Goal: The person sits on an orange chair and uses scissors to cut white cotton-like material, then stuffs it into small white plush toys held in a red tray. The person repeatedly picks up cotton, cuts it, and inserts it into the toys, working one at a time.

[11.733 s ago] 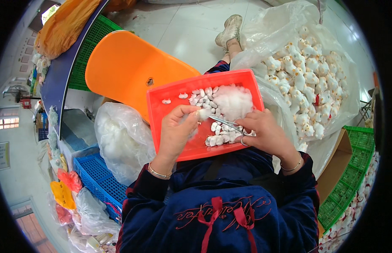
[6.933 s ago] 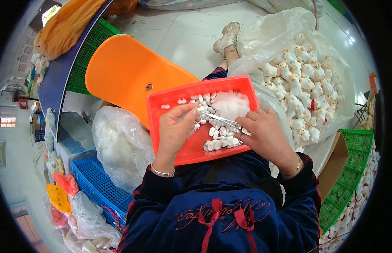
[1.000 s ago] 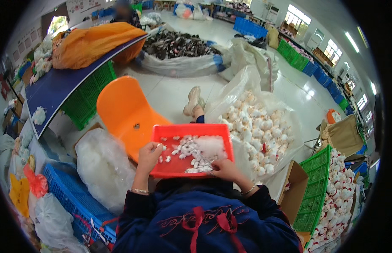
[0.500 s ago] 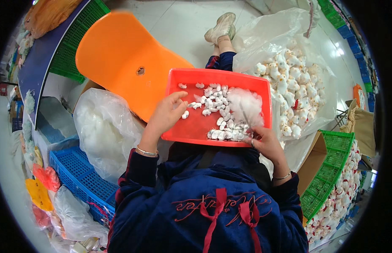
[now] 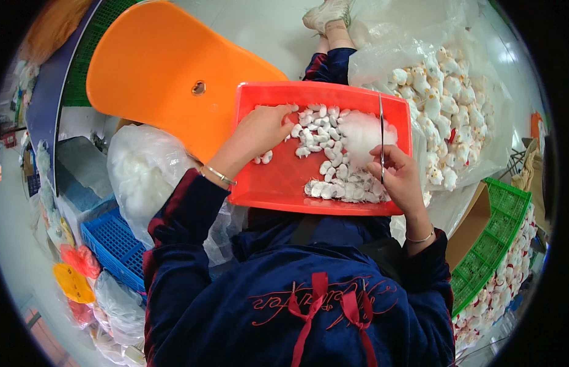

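My left hand point(image 5: 263, 131) reaches over the left part of a red plastic tray point(image 5: 269, 194) on my lap. Thumb and forefinger are apart, the fingertips beside a small white stuffed piece near the far wall. Many such white pieces point(image 5: 318, 128) lie heaped in the middle of the tray, with more along its near right side. A fluffy clump of white stuffing point(image 5: 361, 137) fills the far right part. My right hand point(image 5: 397, 174) is closed around a slim, long metal tool point(image 5: 381, 122), held nearly upright above the tray's right side; its exact kind is unclear.
An orange chair seat point(image 5: 168, 73) stands beyond the tray to the left. Clear bags hold stuffing point(image 5: 140, 171) at left and white plush pieces point(image 5: 446, 116) at right. A blue crate point(image 5: 116, 244) sits at left, a green crate point(image 5: 492, 244) at right.
My left hand has moved farther forward and right, to the pieces at the far side. My right hand has lifted the metal tool off the stuffing and turned it upright. The view has shifted.
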